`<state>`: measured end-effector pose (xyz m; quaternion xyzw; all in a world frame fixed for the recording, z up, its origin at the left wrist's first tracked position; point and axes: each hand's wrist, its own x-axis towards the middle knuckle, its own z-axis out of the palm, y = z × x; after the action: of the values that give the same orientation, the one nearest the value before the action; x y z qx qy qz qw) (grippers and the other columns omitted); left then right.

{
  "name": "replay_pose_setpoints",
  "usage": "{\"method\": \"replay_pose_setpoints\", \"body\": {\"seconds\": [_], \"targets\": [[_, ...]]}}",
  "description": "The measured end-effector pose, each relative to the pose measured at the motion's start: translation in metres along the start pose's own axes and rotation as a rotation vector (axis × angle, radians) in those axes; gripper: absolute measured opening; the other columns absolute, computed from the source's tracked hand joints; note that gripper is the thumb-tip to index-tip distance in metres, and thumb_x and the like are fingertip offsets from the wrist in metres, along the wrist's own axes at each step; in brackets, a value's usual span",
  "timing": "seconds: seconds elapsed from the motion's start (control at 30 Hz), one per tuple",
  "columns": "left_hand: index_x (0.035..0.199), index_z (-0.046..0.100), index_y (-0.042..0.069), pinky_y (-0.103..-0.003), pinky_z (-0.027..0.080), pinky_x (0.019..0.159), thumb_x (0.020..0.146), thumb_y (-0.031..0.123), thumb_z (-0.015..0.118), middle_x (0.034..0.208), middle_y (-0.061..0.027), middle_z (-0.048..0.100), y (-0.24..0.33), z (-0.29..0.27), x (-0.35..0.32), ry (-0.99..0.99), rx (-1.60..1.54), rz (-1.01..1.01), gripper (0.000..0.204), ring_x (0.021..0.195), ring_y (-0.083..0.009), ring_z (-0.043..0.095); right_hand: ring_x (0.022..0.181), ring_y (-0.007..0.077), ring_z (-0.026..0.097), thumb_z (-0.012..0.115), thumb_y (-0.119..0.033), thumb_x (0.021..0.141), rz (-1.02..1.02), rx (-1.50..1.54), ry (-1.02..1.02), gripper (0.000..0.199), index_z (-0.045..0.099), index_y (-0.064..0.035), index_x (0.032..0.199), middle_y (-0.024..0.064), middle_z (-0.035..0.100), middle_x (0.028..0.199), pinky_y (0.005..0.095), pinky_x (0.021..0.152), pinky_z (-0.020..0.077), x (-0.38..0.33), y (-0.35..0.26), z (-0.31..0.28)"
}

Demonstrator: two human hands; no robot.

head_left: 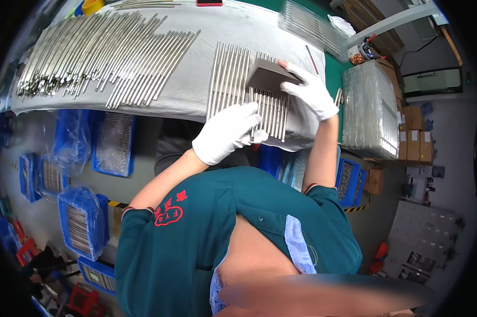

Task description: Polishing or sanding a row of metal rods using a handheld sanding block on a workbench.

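Observation:
A dark grey flat rectangular block (273,76) is tilted over the metal rods, gripped along its right side by my white-gloved right hand (311,94). Beneath it a row of slim silver rods (272,113) lies side by side on the white-covered table. My left hand (229,133), also gloved in white, is at the near ends of these rods, its fingers closed around one rod (252,98) at the left of the row. Another row of rods (227,74) lies just left of the block. The block hides the middle of the rods under it.
A large spread of rods (90,53) covers the table's left part. Clear plastic trays are stacked (370,108) at the right, with another tray (312,29) at the back. A cup of pens (359,54) stands beside them. Blue bins (114,142) sit below the table's front edge.

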<state>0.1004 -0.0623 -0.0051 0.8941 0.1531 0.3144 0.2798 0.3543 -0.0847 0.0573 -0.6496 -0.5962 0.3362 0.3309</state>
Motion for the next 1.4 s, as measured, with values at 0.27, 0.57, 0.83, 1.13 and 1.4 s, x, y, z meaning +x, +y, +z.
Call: {"method": "replay_pose_setpoints", "body": {"seconds": [0.27, 0.57, 0.83, 1.13, 1.4], "targets": [[0.108, 0.066, 0.005, -0.040, 0.054, 0.087, 0.075, 0.028, 0.083, 0.112, -0.0178, 0.068, -0.008, 0.008, -0.009, 0.229, 0.004, 0.037, 0.043, 0.101, -0.0364, 0.066, 0.128, 0.0181, 0.051, 0.074, -0.018, 0.087, 0.114, 0.211, -0.134, 0.058, 0.055, -0.0067, 0.140, 0.0090, 0.060, 0.137, 0.0320, 0.111, 0.0369, 0.021, -0.001, -0.007], [0.107, 0.067, 0.006, -0.040, 0.054, 0.091, 0.072, 0.029, 0.084, 0.115, -0.0171, 0.068, -0.010, 0.010, -0.010, 0.214, 0.004, 0.053, 0.045, 0.105, -0.0343, 0.066, 0.126, 0.0164, 0.052, 0.073, -0.011, 0.085, 0.039, 0.051, -0.072, 0.057, 0.056, -0.0048, 0.139, 0.0073, 0.059, 0.138, 0.0297, 0.109, 0.0388, 0.014, 0.015, -0.016], [0.103, 0.069, 0.003, -0.041, 0.054, 0.092, 0.071, 0.034, 0.085, 0.116, -0.0203, 0.068, -0.010, 0.010, -0.011, 0.151, 0.031, 0.017, 0.048, 0.107, -0.0356, 0.066, 0.125, 0.0195, 0.057, 0.072, -0.023, 0.087, -0.117, 0.052, -0.073, 0.052, 0.060, -0.0124, 0.136, 0.0081, 0.063, 0.135, 0.0298, 0.107, 0.0416, 0.020, -0.006, 0.030], [0.101, 0.066, 0.001, -0.040, 0.051, 0.090, 0.073, 0.037, 0.080, 0.112, -0.0158, 0.066, -0.008, 0.001, -0.006, 0.155, 0.078, 0.059, 0.048, 0.105, -0.0326, 0.063, 0.124, 0.0172, 0.053, 0.072, -0.012, 0.086, -0.137, 0.037, 0.230, 0.057, 0.055, -0.0087, 0.141, 0.0073, 0.059, 0.138, 0.0291, 0.102, 0.0449, 0.005, 0.032, -0.022], [0.125, 0.056, -0.001, -0.047, 0.037, 0.105, 0.075, 0.052, 0.071, 0.128, -0.0185, 0.056, -0.009, -0.012, 0.000, -0.215, 0.360, 0.116, 0.075, 0.121, -0.0355, 0.052, 0.116, 0.0136, 0.055, 0.070, -0.013, 0.090, -0.137, 0.435, 0.869, 0.061, 0.046, -0.0102, 0.146, 0.0066, 0.055, 0.136, 0.0240, 0.095, 0.0457, 0.071, 0.070, -0.023]]}}
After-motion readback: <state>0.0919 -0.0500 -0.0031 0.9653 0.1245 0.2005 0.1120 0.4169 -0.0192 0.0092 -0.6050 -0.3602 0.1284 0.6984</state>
